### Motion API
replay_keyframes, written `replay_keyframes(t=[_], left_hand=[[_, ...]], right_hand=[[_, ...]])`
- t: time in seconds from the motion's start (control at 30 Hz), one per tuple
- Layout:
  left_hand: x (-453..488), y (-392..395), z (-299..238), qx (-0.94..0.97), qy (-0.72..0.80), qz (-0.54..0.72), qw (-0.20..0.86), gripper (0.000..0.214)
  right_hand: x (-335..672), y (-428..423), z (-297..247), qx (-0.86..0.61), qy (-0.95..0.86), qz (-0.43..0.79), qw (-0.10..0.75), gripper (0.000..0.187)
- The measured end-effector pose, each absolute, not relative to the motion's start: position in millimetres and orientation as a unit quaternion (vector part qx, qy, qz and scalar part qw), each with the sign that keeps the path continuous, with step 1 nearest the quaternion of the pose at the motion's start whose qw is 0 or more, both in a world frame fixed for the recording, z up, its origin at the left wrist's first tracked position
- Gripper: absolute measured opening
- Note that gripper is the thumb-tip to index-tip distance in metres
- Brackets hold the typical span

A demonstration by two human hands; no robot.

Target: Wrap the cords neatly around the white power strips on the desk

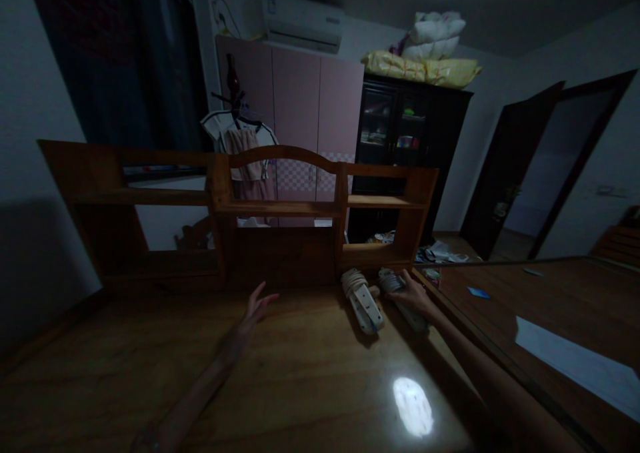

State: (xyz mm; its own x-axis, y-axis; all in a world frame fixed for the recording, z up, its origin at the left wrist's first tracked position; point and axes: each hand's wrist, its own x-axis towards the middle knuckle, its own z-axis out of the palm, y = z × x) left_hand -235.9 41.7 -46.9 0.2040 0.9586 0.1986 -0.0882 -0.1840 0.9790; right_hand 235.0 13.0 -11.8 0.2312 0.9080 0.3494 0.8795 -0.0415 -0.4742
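Observation:
In the head view two white power strips lie on the wooden desk point(280, 373), each with its cord coiled round one end. My right hand point(413, 294) is closed on the right power strip point(400, 291), near the desk's right edge. The left power strip point(364, 301) lies free just beside it, at the foot of the wooden shelf unit point(280, 203). My left hand point(255, 311) hovers over the desk's middle with its fingers spread, holding nothing, about a hand's width in front of the shelf unit.
A second wooden table point(560, 313) adjoins on the right, with a white sheet point(575, 366) and a small blue card point(479, 293) on it. Behind stand pink wardrobes point(295, 106), a dark glass cabinet point(405, 139) and an open door point(550, 166). The room is dim.

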Motion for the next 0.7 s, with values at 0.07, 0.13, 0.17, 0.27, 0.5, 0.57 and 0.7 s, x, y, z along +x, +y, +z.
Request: replay_keyframes(t=[0.07,0.13,0.17,0.27,0.5,0.57,0.7], left_hand=[[-237.5,46.1,-50.8,0.592,0.384,0.496,0.506,0.08],[-239.3,53.5,-57.2,0.604,0.391,0.487,0.495,0.084],[-240.1,57.4,-60.5,0.608,0.392,0.484,0.491,0.084],[-240.7,65.6,-66.4,0.606,0.396,0.479,0.496,0.088],[-240.0,46.6,-51.2,0.6,0.376,0.49,0.509,0.079],[-239.8,39.6,-46.5,0.603,0.368,0.495,0.506,0.074],[-238.9,36.9,-45.1,0.601,0.375,0.496,0.503,0.072]], right_hand=[[233.1,15.8,-11.3,-0.732,-0.606,0.027,0.311,0.069],[231.1,16.9,-10.8,-0.737,-0.598,0.03,0.315,0.07],[229.9,16.7,-10.5,-0.737,-0.596,0.031,0.318,0.069],[225.4,14.3,-8.9,-0.734,-0.595,0.035,0.327,0.067],[213.1,7.2,0.7,-0.723,-0.606,0.038,0.33,0.057],[211.3,5.6,2.9,-0.724,-0.611,0.037,0.32,0.046],[210.7,5.2,3.5,-0.729,-0.618,0.024,0.294,0.034]])
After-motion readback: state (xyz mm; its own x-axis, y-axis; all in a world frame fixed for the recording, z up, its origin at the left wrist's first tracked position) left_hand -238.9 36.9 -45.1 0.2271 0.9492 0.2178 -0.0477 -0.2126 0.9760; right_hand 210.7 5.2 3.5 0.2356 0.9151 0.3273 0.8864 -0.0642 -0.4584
